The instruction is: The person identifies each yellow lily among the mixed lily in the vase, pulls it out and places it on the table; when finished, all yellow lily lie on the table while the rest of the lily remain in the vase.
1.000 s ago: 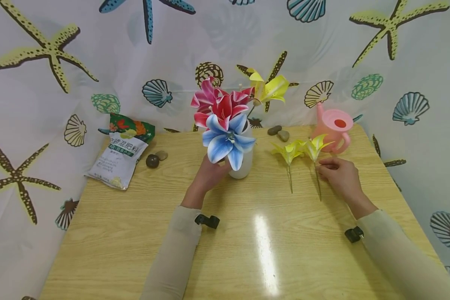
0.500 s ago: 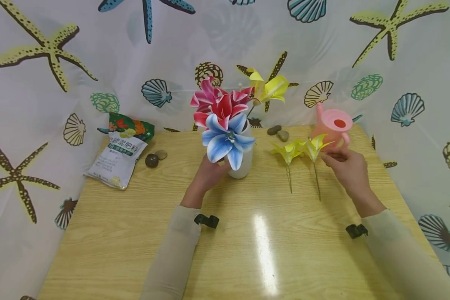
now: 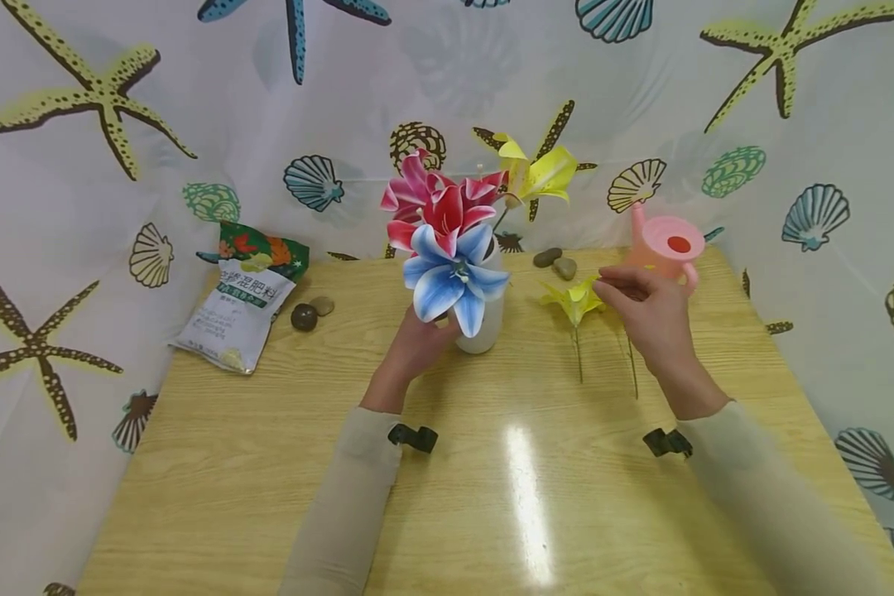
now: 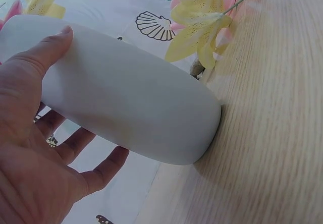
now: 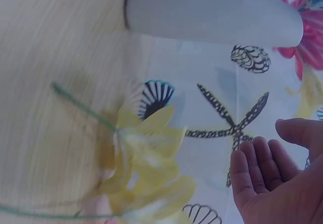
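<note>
- Left hand (image 3: 420, 343): I see the thumb and fingers curled around the side of the white vase (image 4: 131, 93), gripping it.
- White vase: it stands upright on the wooden table (image 3: 447, 497), holding a blue flower (image 3: 458, 281) at the front, red-pink flowers (image 3: 447, 207) behind it and a yellow flower (image 3: 547, 175) leaning right.
- Right hand (image 3: 650, 310): my right wrist view shows relaxed, slightly bent fingers with the thumb held apart; the hand hovers clear of the blooms.
- Loose lilies: two lie near the vase, on its right. The left yellow lily (image 3: 575, 305) is mostly visible; in the head view the hand hides the bloom of the right yellow lily (image 5: 161, 201).
- Pink watering can (image 3: 659, 261): located behind the right hand.
- Two stones (image 3: 564, 268): located behind the left yellow lily.
- Printed bag (image 3: 242, 302): lies at the table's far left, beside a dark round stone (image 3: 303, 317).
</note>
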Demonstrator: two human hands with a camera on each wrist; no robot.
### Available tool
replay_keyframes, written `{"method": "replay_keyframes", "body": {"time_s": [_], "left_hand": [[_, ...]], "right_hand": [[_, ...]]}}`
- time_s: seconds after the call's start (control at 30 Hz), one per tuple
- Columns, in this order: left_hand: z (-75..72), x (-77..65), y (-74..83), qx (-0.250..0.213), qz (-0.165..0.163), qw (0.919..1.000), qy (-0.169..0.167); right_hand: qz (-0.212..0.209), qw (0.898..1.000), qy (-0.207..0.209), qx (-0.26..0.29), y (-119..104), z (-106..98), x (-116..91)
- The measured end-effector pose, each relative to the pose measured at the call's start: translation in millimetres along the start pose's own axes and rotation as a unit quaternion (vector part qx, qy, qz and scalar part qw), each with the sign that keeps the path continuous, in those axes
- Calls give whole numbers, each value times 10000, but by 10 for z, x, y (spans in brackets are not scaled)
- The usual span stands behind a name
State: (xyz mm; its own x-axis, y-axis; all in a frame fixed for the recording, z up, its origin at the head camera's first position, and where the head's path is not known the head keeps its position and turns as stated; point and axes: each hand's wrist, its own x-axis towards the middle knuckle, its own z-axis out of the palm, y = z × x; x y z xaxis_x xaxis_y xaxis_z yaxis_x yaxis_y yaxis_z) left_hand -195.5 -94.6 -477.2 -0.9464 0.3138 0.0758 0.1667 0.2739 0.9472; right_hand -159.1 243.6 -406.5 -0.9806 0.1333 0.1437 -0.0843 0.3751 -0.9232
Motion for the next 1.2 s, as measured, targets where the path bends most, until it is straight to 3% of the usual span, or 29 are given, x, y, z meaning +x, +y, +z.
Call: {"method": "replay_keyframes", "body": {"time_s": [0.2,0.77,1.2], "left_hand": [[8,1,-17,-4,-138,9999,9],[17,3,-1,-1,55,10000,12],[-3,-1,-8,2,12,10000,-51]], "right_hand": [[-230,9989,-17,409,-186,234,78],[-226,9887,-37,1478,-590,783,226],[-127,9666,262,2548,-733,1131,284]]}}
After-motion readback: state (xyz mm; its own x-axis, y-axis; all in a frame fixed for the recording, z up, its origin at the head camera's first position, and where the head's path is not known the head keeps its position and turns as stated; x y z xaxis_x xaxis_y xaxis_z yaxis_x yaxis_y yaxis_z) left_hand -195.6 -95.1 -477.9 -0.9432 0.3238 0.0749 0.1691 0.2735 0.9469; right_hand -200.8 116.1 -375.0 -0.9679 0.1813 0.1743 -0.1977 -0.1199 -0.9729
